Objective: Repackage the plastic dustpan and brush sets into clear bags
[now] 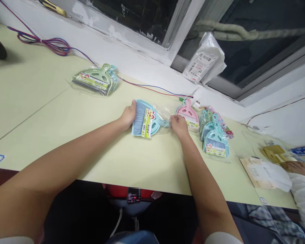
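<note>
A small blue brush-and-dustpan set (146,119) lies on the pale green table (66,115) inside a clear plastic bag (164,112). My left hand (128,115) grips the bristle end of the set. My right hand (178,124) pinches the bag at the handle end. Just right of that hand lies a pink set (188,113), then a pile of blue and green sets (215,135).
A bagged stack of green and blue sets (96,79) lies at the back left. Red and blue wires (51,44) run along the sill. A labelled plastic packet (204,61) leans on the window. Another person's hand (298,167) and papers (266,174) are at the right.
</note>
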The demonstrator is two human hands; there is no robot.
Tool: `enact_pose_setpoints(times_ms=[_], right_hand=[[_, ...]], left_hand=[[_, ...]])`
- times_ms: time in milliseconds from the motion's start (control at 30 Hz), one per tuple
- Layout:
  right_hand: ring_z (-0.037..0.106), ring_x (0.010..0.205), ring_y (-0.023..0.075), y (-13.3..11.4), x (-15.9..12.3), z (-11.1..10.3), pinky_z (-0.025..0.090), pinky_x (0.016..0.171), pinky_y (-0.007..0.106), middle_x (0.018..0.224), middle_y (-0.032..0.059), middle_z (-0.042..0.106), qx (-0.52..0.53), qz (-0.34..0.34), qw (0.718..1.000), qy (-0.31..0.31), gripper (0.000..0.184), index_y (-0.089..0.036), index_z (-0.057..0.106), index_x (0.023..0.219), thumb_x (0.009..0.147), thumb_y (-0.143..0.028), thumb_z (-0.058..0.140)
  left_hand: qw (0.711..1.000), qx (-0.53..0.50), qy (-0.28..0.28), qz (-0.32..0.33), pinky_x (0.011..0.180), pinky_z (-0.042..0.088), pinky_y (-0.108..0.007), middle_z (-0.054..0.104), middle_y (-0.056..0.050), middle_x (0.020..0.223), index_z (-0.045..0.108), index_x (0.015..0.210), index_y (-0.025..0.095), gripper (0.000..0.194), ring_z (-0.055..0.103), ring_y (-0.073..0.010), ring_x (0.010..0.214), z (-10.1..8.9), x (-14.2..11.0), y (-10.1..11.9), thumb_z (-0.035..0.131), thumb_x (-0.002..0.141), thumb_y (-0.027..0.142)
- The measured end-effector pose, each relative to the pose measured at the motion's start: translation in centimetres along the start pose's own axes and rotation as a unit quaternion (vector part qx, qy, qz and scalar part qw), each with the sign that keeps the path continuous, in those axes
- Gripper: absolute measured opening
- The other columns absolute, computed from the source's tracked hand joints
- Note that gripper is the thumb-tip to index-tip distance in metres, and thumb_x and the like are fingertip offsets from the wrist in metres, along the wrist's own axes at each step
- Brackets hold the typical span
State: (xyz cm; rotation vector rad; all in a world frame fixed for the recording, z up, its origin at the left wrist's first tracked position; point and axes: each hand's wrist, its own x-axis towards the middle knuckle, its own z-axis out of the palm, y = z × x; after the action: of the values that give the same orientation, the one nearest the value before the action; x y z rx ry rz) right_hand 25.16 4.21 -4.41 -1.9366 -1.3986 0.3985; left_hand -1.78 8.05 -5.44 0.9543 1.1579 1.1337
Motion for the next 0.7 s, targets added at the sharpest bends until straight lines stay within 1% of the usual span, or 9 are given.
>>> enact_pose_setpoints(times_ms=[100,167,233,300,367,433,500,600,700], right_hand=[[0.074,0.095,0.0283,0.3,-0.5,-0.9,0.057,0.095,0.046,0.098,0.0106,0.079,0.004,-0.021,1.000,-0.018,0.029,-0.021,0.071,0.100,0.093,-0.047,0.061],[0.073,0.096,0.0288,-0.1,-1.3,-1.7,0.057,0.096,0.048,0.101,0.0118,0.079,-0.020,-0.057,0.998,-0.009,0.029,-0.020,0.072,0.100,0.094,-0.046,0.060],[0.072,0.101,0.0306,-1.1,-2.8,-2.4,0.056,0.099,0.052,0.108,0.0138,0.078,-0.044,-0.123,0.991,0.035,0.031,-0.020,0.072,0.106,0.096,-0.046,0.058],[0.069,0.111,0.0329,-2.5,-4.9,-2.6,0.054,0.103,0.055,0.117,0.0152,0.075,-0.056,-0.224,0.971,0.055,0.031,-0.021,0.072,0.111,0.095,-0.047,0.064],[0.062,0.128,0.0365,-4.0,-7.2,-2.5,0.048,0.113,0.059,0.131,0.0166,0.068,-0.076,-0.328,0.941,0.020,0.038,-0.024,0.071,0.116,0.089,-0.050,0.077],[0.055,0.138,0.0400,-5.2,-9.2,-2.3,0.045,0.116,0.062,0.145,0.0186,0.060,-0.103,-0.381,0.919,-0.009,0.050,-0.024,0.070,0.124,0.083,-0.049,0.085],[0.056,0.136,0.0394,-5.7,-10.5,-2.0,0.047,0.114,0.061,0.145,0.0178,0.060,-0.123,-0.413,0.899,-0.078,0.053,-0.024,0.069,0.126,0.082,-0.046,0.088],[0.058,0.131,0.0377,-5.7,-11.0,-1.6,0.048,0.112,0.058,0.140,0.0154,0.065,-0.147,-0.428,0.880,-0.143,0.043,-0.023,0.072,0.123,0.085,-0.036,0.087],[0.062,0.124,0.0346,-5.1,-10.4,-1.2,0.050,0.106,0.053,0.132,0.0137,0.070,-0.148,-0.435,0.876,-0.145,0.026,-0.022,0.074,0.115,0.091,-0.027,0.081]], left_hand=[[1.000,0.026,-0.006,0.012,0.087,0.061,-0.040,0.080,-0.020,0.108,0.073,0.091,0.013,0.070,0.076,-0.0355,0.105,0.0,0.0,-0.1,0.053,0.099,0.080],[1.000,0.023,-0.015,0.005,0.087,0.060,-0.040,0.080,-0.020,0.110,0.074,0.094,0.013,0.069,0.076,-0.0349,0.105,0.0,0.1,-0.1,0.054,0.100,0.078],[1.000,0.014,-0.020,-0.005,0.089,0.060,-0.039,0.081,-0.020,0.112,0.075,0.096,0.013,0.066,0.077,-0.0341,0.106,-0.1,0.2,-0.1,0.056,0.100,0.076],[1.000,0.010,-0.030,-0.004,0.092,0.060,-0.040,0.081,-0.020,0.113,0.075,0.098,0.013,0.065,0.077,-0.0340,0.107,-0.2,0.3,-0.1,0.056,0.100,0.075],[0.999,0.003,-0.043,-0.001,0.094,0.060,-0.040,0.081,-0.020,0.113,0.076,0.099,0.013,0.066,0.077,-0.0345,0.108,-0.3,0.5,-0.1,0.056,0.099,0.075],[0.999,-0.010,-0.050,-0.005,0.095,0.060,-0.042,0.081,-0.021,0.115,0.076,0.100,0.012,0.066,0.077,-0.0351,0.109,-0.4,0.5,0.0,0.058,0.098,0.076],[0.998,-0.022,-0.050,-0.012,0.095,0.060,-0.042,0.080,-0.021,0.116,0.076,0.099,0.013,0.065,0.077,-0.0350,0.108,-0.4,0.5,0.2,0.061,0.096,0.076],[0.998,-0.018,-0.059,-0.022,0.092,0.060,-0.042,0.080,-0.021,0.109,0.075,0.091,0.012,0.066,0.077,-0.0346,0.103,-0.3,0.3,0.5,0.067,0.091,0.078],[0.998,-0.014,-0.054,-0.031,0.087,0.059,-0.042,0.079,-0.019,0.096,0.072,0.083,0.013,0.064,0.076,-0.0330,0.093,-0.3,0.2,0.6,0.077,0.083,0.077]])
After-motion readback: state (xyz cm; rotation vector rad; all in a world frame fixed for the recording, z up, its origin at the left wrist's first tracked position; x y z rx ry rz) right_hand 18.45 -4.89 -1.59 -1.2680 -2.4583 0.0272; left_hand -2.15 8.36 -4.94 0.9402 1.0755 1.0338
